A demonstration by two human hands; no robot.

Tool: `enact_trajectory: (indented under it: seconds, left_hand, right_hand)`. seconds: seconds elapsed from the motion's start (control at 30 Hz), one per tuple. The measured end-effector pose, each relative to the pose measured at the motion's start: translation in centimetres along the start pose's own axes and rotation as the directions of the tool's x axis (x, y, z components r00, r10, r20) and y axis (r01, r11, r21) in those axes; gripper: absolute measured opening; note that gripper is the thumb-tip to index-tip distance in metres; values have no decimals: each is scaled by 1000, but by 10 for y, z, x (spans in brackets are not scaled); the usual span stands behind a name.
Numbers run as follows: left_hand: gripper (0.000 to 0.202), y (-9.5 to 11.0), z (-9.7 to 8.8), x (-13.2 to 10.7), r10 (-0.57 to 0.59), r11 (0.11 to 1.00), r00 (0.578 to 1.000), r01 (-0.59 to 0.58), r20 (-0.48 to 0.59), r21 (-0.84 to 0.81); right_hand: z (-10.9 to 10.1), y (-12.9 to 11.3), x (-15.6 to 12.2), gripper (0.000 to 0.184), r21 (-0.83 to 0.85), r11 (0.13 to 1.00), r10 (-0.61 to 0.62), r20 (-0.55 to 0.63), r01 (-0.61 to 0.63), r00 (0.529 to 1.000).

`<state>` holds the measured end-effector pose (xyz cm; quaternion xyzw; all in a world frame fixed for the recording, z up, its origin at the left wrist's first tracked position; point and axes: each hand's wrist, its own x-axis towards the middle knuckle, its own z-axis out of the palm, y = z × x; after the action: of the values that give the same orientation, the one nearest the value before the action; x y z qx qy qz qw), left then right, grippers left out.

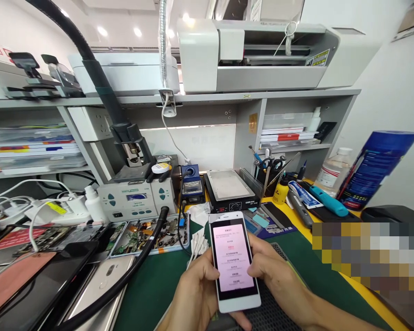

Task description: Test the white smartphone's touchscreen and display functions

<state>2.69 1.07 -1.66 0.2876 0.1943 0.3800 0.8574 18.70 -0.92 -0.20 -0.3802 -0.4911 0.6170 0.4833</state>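
A white smartphone [235, 301] is held upright in front of me, its lit screen showing a pinkish page with lines of text too small to read. My left hand [198, 282] is wrapped round its left edge, the thumb at the side of the screen and a fingertip showing below the phone. On the right edge, my right hand [276, 269] grips it too, thumb against the screen's border. Most fingers of both hands are hidden behind the phone. Beneath lies a dark perforated mat [274, 315] on the green work mat [148, 285].
Left stand a soldering station [138, 202], a tray of circuit boards [150, 236] and several phones, crossed by a black hose [138, 262]. Behind the phone is a heating plate [229, 184]. Right are a yellow bottle [280, 191], a clear bottle [333, 170] and a blue can [382, 165].
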Motion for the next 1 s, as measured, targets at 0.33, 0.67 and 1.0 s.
enact_trajectory:
  seconds: [0.33, 0.67, 1.0]
  left_hand:
    - [44, -1, -2, -1, -9, 1000, 1000, 9, 13, 17]
    - [46, 0, 2, -2, 4, 1000, 999, -5, 37, 20]
    - [50, 0, 4, -2, 4, 1000, 1000, -5, 28, 22]
  right_hand:
    - [1, -2, 0, 44, 11, 1000, 4, 7, -4, 1000]
    - [1, -2, 0, 42, 8, 1000, -18, 3, 18, 1000]
    - [1, -1, 1, 35, 48, 999, -1, 29, 0, 1000]
